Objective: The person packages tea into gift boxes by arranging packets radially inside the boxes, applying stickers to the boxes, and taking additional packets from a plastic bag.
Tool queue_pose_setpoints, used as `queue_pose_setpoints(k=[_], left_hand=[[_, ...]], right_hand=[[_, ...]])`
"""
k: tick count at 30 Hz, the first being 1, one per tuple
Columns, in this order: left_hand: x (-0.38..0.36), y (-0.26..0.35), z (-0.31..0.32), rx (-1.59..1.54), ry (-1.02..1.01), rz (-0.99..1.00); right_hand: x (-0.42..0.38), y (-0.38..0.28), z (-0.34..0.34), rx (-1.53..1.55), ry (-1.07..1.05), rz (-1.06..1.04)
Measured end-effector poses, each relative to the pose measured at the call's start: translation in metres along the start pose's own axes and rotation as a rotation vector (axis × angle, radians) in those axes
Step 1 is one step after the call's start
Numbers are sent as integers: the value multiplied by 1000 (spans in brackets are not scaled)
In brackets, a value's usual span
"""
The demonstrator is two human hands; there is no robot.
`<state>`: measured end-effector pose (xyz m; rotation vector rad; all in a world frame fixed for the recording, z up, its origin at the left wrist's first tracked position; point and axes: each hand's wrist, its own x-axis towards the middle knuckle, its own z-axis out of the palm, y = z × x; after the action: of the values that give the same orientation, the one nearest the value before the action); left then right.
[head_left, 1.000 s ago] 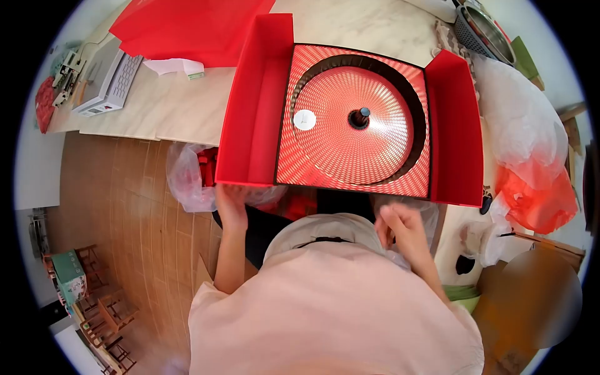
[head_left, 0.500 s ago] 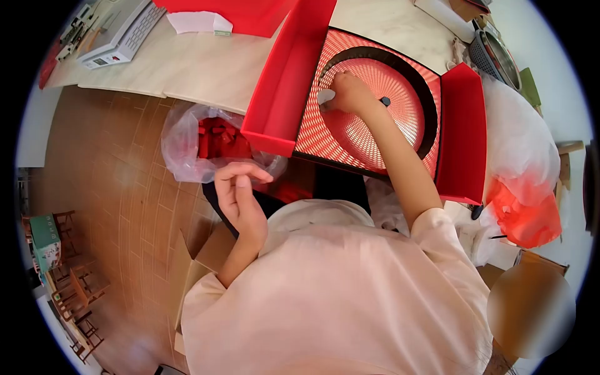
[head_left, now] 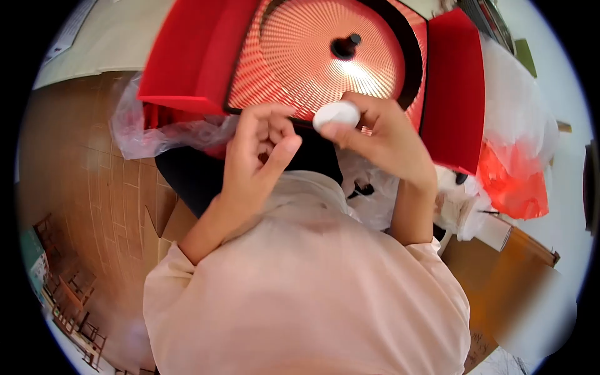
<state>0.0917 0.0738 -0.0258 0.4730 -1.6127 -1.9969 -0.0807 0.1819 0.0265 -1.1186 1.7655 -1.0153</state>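
Note:
Between the thumb and fingers of my right hand (head_left: 384, 134) is a small white round disc (head_left: 337, 115), above the front edge of the box. Just left of it my left hand (head_left: 259, 153) is raised with its fingers curled and the thumb apart, holding nothing visible. Beyond both hands lies an open red box (head_left: 181, 56) with side flaps spread. Its inside has a shiny patterned round panel (head_left: 300, 37) with a black knob (head_left: 345, 46) in the middle and a dark curved rim (head_left: 409, 62) around it.
A clear plastic bag (head_left: 134, 134) with red pieces hangs left of the box. White and orange-red plastic bags (head_left: 515, 181) are at the right. Cardboard boxes (head_left: 178, 219) stand low beside me. The pale table (head_left: 119, 44) extends to the upper left.
My right hand has come back from inside the box toward me with the white disc. My left hand has moved closer to it. The view has shifted, and the box appears larger.

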Motion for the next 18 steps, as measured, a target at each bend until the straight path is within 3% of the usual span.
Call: queue_pose_setpoints(k=[1, 2, 4, 10, 17, 18], left_hand=[[8, -2, 5, 44, -86, -38], [8, -1, 10, 18, -44, -31], [22, -1, 20, -3, -238, -289], [32, -5, 31, -83, -211, -315], [30, 1, 36, -33, -184, -318], [30, 1, 35, -66, -129, -289]], right_hand=[[-11, 9, 2, 90, -30, 76], [-13, 7, 1, 133, -25, 119], [-30, 24, 6, 287, -77, 161], [-36, 32, -3, 538, 78, 134], [-29, 31, 11, 265, 366, -53], [-26, 29, 13, 77, 557, -186]])
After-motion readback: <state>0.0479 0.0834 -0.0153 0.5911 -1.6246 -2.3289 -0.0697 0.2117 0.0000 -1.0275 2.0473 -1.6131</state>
